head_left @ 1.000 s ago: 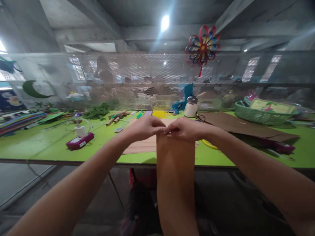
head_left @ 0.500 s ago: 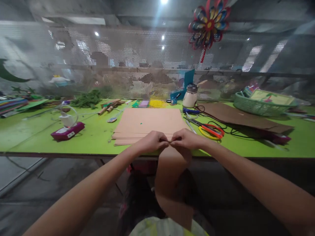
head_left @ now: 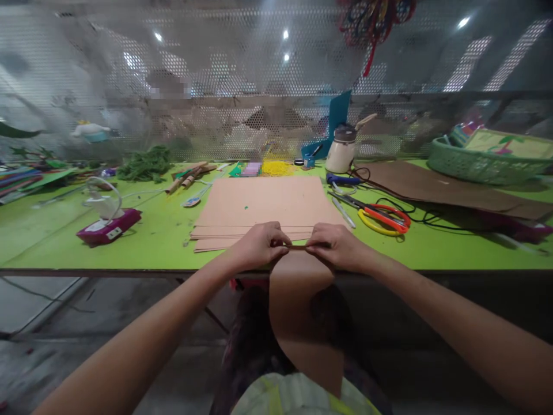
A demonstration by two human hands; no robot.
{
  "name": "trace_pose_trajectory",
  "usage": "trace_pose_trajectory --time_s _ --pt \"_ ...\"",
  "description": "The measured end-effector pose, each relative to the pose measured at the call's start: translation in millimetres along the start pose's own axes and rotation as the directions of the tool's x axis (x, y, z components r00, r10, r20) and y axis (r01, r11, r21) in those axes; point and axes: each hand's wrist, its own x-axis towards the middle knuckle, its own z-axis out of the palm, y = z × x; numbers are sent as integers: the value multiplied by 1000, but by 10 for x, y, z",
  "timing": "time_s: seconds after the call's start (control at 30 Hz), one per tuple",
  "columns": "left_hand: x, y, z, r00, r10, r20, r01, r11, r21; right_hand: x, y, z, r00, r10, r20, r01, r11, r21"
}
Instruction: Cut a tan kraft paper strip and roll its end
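A long strip of tan paper (head_left: 298,294) hangs from the front edge of the table, curling down toward my lap. My left hand (head_left: 263,245) pinches the left end of its narrow rolled top edge. At the right end of that edge, the fingers of my right hand (head_left: 332,245) pinch the paper too. The rolled edge shows as a thin dark line between my fingertips. Just beyond my hands lies a stack of tan paper sheets (head_left: 263,199), its front edges slightly staggered.
Right of the stack lie red-and-yellow-handled scissors (head_left: 384,220), a white pen (head_left: 344,213) and brown sheets (head_left: 432,187). A cream jug (head_left: 341,155) and a green basket (head_left: 484,164) stand behind. At left are a purple power strip (head_left: 110,229) and a spoon (head_left: 192,202).
My hands have moved apart along the paper's rolled edge, exposing more of it between them. The camera view has tipped downward and come closer to the table.
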Motion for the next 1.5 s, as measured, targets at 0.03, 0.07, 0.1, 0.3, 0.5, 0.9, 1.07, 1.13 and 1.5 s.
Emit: trace_pose_trajectory --time_s 0.03,0.07,0.1,0.3,0.5,0.9,1.07,1.13,1.5 --pt "14 1 4 1000 7 0 -7 1000 1 3 3 5 1000 -7 4 7 1000 -10" --pt "29 2 9 1000 15 2 -15 1000 0 7 4 4 1000 -13 13 13 1000 -25" --pt "45 2 13 1000 23 6 -23 1000 0 10 3 -1 1000 -20 24 21 999 -43" --pt "91 -19 36 997 81 12 -82 995 63 72 -75 -21 995 -33 92 50 982 -182" --pt "83 -29 40 991 136 6 -136 988 76 95 -116 49 997 -53 51 63 974 -218" --pt "54 -3 -120 985 143 96 -150 986 70 -78 -2 -34 999 -52 0 51 979 -198" --pt "10 -32 -81 979 192 62 -200 965 169 -80 -15 -67 998 -41 52 54 960 -275" --pt "-2 -31 -47 977 210 41 -214 948 236 -61 -59 -79 995 -31 96 63 936 -345" --pt "-68 -70 55 966 258 -3 -238 898 370 192 -175 32 981 -53 188 135 880 -455"
